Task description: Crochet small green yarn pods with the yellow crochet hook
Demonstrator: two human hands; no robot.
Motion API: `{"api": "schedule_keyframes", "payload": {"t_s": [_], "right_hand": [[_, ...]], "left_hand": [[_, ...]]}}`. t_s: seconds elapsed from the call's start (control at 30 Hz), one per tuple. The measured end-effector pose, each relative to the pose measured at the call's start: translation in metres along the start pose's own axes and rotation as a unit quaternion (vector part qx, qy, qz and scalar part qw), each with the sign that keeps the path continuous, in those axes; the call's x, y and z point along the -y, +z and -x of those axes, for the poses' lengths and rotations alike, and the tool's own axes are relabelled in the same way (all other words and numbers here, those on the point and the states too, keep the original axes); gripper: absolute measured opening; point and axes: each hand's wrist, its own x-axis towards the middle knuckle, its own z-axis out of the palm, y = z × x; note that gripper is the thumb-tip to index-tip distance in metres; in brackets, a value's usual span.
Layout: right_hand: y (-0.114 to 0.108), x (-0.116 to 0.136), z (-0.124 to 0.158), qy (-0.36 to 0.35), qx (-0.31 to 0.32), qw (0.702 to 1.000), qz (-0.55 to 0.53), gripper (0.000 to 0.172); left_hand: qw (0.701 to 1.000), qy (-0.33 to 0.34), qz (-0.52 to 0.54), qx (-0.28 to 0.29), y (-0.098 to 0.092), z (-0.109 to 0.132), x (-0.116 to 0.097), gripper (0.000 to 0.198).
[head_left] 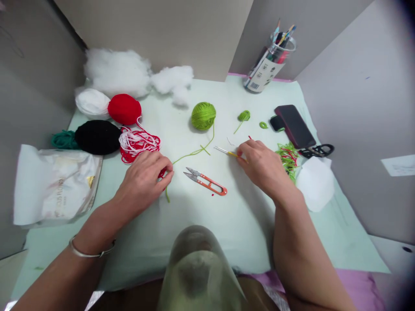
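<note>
My left hand (144, 177) rests on the pale green table (207, 224) with its fingers pinched on a red crocheted piece and the green yarn strand (191, 153) that runs back to the green yarn ball (203, 115). My right hand (261, 164) is closed on a yellow-handled crochet hook (227, 152) whose metal tip points left. Orange thread snips (205, 181) lie on the table between my two hands.
Red yarn ball (125, 109), black yarn ball (97, 137), teal yarn (63, 139) and a red-white tangle (138, 142) sit left. White stuffing (129, 73) lies at the back, a plastic bag (53, 183) at left. Phone (295, 126), black scissors (316, 150), yarn scraps (288, 157), pen cup (270, 65) are right.
</note>
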Motion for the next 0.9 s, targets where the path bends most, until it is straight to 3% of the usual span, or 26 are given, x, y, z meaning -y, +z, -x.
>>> {"api": "schedule_keyframes", "payload": {"t_s": [0.1, 0.27, 0.37, 0.47, 0.53, 0.6, 0.77, 0.83, 0.9], "right_hand": [[-0.005, -0.007, 0.003, 0.057, -0.055, 0.991, -0.109, 0.014], [-0.006, -0.014, 0.001, 0.090, -0.131, 0.927, -0.341, 0.016], [-0.005, -0.020, -0.005, 0.122, -0.147, 0.897, -0.399, 0.004], [-0.005, -0.031, -0.018, 0.174, -0.164, 0.876, -0.418, 0.012], [-0.004, -0.040, -0.032, 0.188, -0.172, 0.878, -0.405, 0.017], [-0.002, -0.046, -0.051, 0.194, -0.179, 0.898, -0.352, 0.019], [0.009, -0.044, -0.097, 0.221, -0.184, 0.938, -0.194, 0.034], [0.009, -0.038, -0.101, 0.211, -0.169, 0.943, -0.194, 0.028], [0.003, -0.028, -0.091, 0.197, -0.161, 0.942, -0.221, 0.022]], "left_hand": [[1.000, -0.009, -0.014, -0.009, 0.001, -0.004, 0.002, 0.018], [1.000, -0.011, 0.002, 0.001, 0.004, -0.013, 0.003, 0.024], [0.996, -0.051, 0.071, -0.008, -0.002, -0.017, -0.004, 0.027], [0.974, -0.107, 0.200, -0.025, -0.010, -0.019, -0.016, 0.031], [0.952, -0.121, 0.278, -0.036, -0.014, -0.020, -0.025, 0.027], [0.942, -0.109, 0.313, -0.049, -0.014, -0.023, -0.034, 0.023], [0.946, -0.051, 0.308, -0.089, -0.005, -0.028, -0.057, 0.024], [0.935, -0.052, 0.333, -0.107, -0.001, -0.028, -0.066, 0.024], [0.908, -0.078, 0.401, -0.092, 0.003, -0.028, -0.072, 0.025]]}}
